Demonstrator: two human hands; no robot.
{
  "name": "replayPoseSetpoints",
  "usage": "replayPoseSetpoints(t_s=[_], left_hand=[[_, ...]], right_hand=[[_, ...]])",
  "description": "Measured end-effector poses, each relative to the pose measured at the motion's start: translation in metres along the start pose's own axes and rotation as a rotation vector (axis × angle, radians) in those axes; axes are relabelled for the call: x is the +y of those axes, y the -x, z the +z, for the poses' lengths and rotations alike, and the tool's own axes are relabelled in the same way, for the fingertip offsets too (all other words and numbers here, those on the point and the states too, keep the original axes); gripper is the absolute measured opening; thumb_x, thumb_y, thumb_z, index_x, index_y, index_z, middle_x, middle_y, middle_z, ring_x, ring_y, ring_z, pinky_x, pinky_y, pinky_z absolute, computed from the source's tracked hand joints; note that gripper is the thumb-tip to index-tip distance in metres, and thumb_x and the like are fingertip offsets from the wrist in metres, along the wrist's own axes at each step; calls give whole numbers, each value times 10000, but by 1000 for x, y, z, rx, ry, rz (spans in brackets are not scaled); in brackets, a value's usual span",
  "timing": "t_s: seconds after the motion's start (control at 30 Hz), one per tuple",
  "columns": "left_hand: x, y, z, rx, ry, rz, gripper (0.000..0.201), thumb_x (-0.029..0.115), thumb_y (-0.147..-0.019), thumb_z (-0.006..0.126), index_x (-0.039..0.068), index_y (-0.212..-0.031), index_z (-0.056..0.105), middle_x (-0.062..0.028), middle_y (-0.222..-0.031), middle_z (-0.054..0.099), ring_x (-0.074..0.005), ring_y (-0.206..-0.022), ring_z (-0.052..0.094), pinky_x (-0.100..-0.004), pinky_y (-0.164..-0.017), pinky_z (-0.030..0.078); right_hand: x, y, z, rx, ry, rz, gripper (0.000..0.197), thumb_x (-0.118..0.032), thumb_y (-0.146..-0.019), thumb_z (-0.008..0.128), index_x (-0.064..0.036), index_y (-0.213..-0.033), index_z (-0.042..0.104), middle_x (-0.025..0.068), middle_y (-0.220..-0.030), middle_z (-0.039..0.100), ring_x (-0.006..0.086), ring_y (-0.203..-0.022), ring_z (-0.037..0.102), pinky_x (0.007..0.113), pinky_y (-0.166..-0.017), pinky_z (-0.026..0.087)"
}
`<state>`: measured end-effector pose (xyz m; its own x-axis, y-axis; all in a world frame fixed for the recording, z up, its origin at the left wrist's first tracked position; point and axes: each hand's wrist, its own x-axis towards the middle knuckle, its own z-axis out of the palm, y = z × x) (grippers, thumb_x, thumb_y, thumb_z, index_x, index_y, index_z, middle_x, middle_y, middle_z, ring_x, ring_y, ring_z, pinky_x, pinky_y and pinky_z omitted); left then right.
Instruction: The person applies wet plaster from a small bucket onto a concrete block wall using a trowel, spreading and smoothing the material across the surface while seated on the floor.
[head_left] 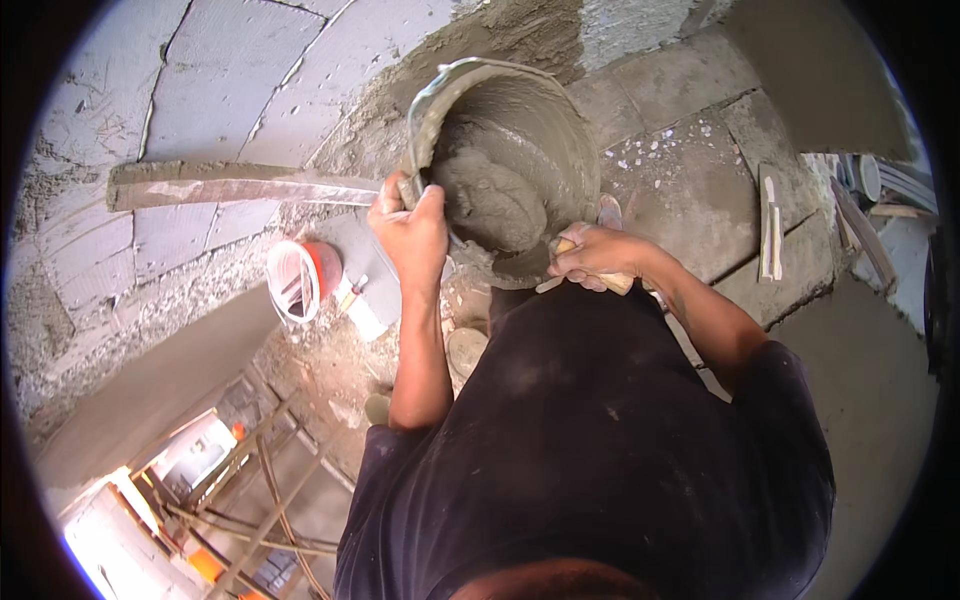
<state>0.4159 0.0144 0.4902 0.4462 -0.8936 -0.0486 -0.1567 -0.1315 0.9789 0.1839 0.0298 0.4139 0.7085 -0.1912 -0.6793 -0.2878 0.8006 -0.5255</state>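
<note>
The bucket [505, 165] sits tipped on the rough ledge straight ahead of the person, its mouth turned toward them and slightly to their right, so its long axis runs from the wall down toward their chest. Wet grey mortar [490, 200] lies heaped against the lower inside wall, close to the lip.

The left hand [412, 232] is closed tight on the rim at the bucket's left side, where the wire handle [425, 100] meets it, holding the tilt. The right hand [600, 255] is clenched around a pale wooden trowel handle [612, 283] just below the lip on the right; the blade [500, 268] appears to reach leftward under the mouth, though mortar covers most of it, so I cannot tell its exact outline. Both hands touch or nearly touch the bucket, one on each side of the mouth. The right one, with the tool, lies nearer the heap, which is up and to the left of it, inside the opening.

Further out, a long mortar-crusted board [240, 186] lies across the block wall [250, 70], its near end touching the bucket by the left hand. Below that hand, well apart, a white and orange tub [300, 280] rests on rubble. On the slab [700, 210] to the right lies a narrow wooden float [768, 225], clear of both hands. Scaffold poles [265, 500] show far below.
</note>
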Motion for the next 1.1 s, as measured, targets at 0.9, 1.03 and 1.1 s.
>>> replayPoseSetpoints(t_s=[0.9, 1.03, 1.1], left_hand=[[-111, -43, 8, -161, -85, -226, 167, -97, -756, 551, 2, -886, 587, -8, -773, 586, -70, -631, 504, -229, -566, 393], [-128, -43, 4, -145, -90, -249, 175, -101, -759, 544, 1, -897, 577, -12, -761, 594, -71, -610, 516, -235, -553, 410], [-119, -45, 8, -109, -94, -213, 150, -95, -761, 549, 6, -869, 571, -7, -751, 582, -70, -608, 507, -239, -544, 402]], right_hand=[[-43, -87, -283, 2613, -793, -411, 294, -220, -869, 639, 30, -974, 524, 187, -821, 623, 374, -757, 612, 486, -691, 483], [-148, -166, -195, 1604, -145, -561, 443, -248, -856, 639, -17, -1215, 518, 264, -1028, 617, 446, -1024, 583, 519, -855, 479], [-113, -168, -115, 1667, -132, -812, 555, -250, -839, 638, -21, -1314, 465, 273, -1004, 635, 453, -965, 603, 531, -836, 472]])
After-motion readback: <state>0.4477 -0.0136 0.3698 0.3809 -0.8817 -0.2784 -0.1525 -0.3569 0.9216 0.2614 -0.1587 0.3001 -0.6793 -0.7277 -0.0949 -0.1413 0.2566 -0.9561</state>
